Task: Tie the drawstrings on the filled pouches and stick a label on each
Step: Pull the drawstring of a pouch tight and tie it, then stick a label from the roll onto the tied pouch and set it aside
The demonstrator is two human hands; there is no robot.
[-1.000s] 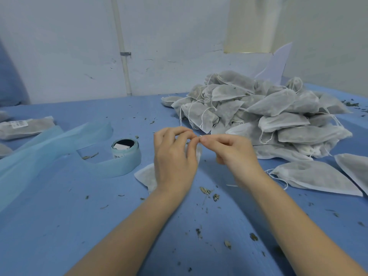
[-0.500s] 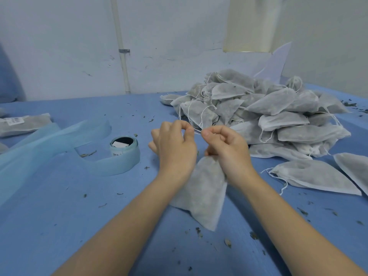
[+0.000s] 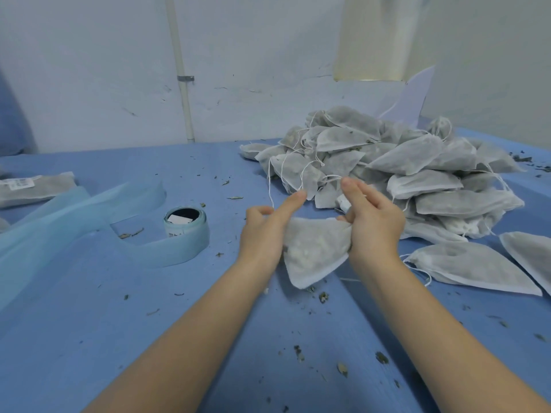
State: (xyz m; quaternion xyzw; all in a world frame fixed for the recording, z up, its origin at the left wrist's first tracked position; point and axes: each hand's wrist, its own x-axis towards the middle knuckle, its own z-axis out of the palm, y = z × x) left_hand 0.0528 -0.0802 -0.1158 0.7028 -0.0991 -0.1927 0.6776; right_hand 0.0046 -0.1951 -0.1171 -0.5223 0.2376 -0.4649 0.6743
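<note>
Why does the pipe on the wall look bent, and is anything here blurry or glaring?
Head view: the wide-angle lens bows the pipe and the table edge toward the frame's borders. Lighting is soft and even, shadows under the arms faint, no glare. The left hand, right hand and the pouch they hold are slightly soft, as is the pile of pouches.

Blue table (image 3: 89, 338) bears pouch pile (image 3: 402, 162), perhaps tape (image 3: 186, 231).

Grey-white mesh pouches (image 3: 396, 171) with white drawstrings (image 3: 301, 171) heap on a blue bench (image 3: 89, 338) flecked with dark crumbs, beside pale blue tape (image 3: 182, 245).
</note>
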